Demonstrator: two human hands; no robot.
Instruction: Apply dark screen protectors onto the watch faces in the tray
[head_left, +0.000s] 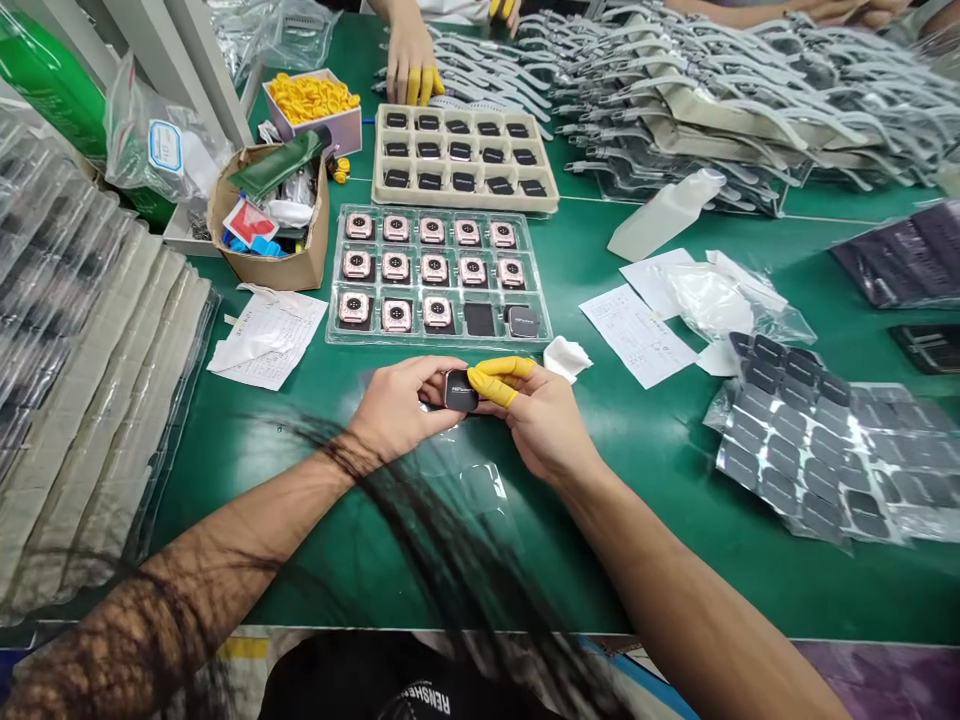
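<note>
In front of the clear tray (442, 345), a smartwatch body (460, 391) shows a black square face with pale lettering. My left hand (401, 400) grips it by its left edge between thumb and fingers. Yellow finger cots cover the thumb and forefinger of my right hand (544, 415), which pinch its right edge. Pink watch bodies (433, 268) lie back-up in most of the tray's compartments. In its front row, one compartment (478, 320) holds no watch, and the one at the right holds a black square piece (521, 321) with lettering.
Behind stands a beige tray (555, 205) of black pieces, near a co-worker's hand (412, 60). Left are a carton (266, 268), a box of yellow finger cots (311, 100) and stacked trays (82, 350). Black sticker sheets (795, 430), papers (637, 335) and grey straps (712, 90) lie right.
</note>
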